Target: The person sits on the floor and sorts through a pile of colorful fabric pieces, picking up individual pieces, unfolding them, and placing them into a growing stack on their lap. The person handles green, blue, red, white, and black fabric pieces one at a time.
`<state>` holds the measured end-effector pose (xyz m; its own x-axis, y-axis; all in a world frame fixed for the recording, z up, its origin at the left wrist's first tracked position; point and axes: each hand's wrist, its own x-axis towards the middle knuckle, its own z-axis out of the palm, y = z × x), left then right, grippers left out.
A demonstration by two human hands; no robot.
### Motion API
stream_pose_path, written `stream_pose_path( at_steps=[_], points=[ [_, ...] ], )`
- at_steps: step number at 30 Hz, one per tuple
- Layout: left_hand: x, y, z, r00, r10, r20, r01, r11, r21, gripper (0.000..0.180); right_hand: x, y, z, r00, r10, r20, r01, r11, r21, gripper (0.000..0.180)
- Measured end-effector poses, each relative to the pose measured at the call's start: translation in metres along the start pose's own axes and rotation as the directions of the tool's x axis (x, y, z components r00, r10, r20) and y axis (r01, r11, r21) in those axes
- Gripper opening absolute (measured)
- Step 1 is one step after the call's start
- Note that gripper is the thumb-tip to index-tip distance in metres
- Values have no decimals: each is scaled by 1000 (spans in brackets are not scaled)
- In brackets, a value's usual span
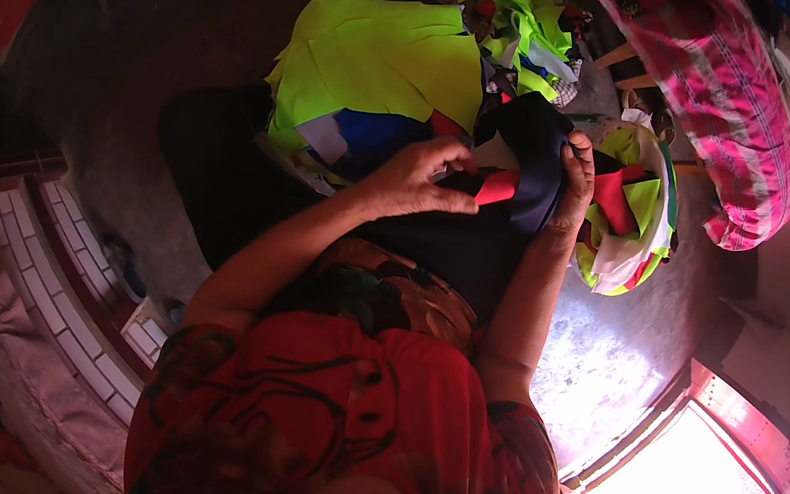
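My left hand (pixel 414 181) pinches a small red fabric scrap (pixel 497 187) over my lap. My right hand (pixel 576 177) grips the edge of a dark navy cloth piece (pixel 536 141) just beside it. Both hands meet above a black cloth (pixel 224 172) spread on my knees. A heap of neon yellow-green fabric pieces (pixel 380 63) lies just beyond my hands, with a blue piece (pixel 381 134) and white scraps tucked under it.
A bag (pixel 637 215) stuffed with red, green and white scraps sits at the right. A pink plaid bundle (pixel 737 113) lies farther right. More mixed scraps (pixel 519 12) pile at the top. White tiled steps (pixel 57 280) run at the left; a bright doorway (pixel 684 490) glows at the lower right.
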<state>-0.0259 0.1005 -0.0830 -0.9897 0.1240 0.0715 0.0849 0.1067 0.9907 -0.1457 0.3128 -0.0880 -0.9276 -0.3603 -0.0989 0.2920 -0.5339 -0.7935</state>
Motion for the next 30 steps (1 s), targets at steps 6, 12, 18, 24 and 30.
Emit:
stream_pose_path(
  at_steps=[6,12,18,24,30],
  points=[
    [5,-8,16,983,180,-45,-169,967,193,24,-1,0,1,1000,-14,14,13,1000,11,19],
    [-2,-3,-1,990,-138,15,136,946,-293,20,-1,0,2,1000,-14,14,14,1000,2,20],
    [-4,-1,-20,979,-182,95,200,752,-628,37,1,2,-4,999,-34,0,34,999,-18,21],
    [-13,14,-52,977,-165,-133,39,758,-651,31,-1,2,0,999,-48,-17,47,999,-11,21],
    [-30,21,-96,929,-185,-321,-39,814,-580,31,0,3,-3,999,-24,28,23,999,42,20]
  ],
)
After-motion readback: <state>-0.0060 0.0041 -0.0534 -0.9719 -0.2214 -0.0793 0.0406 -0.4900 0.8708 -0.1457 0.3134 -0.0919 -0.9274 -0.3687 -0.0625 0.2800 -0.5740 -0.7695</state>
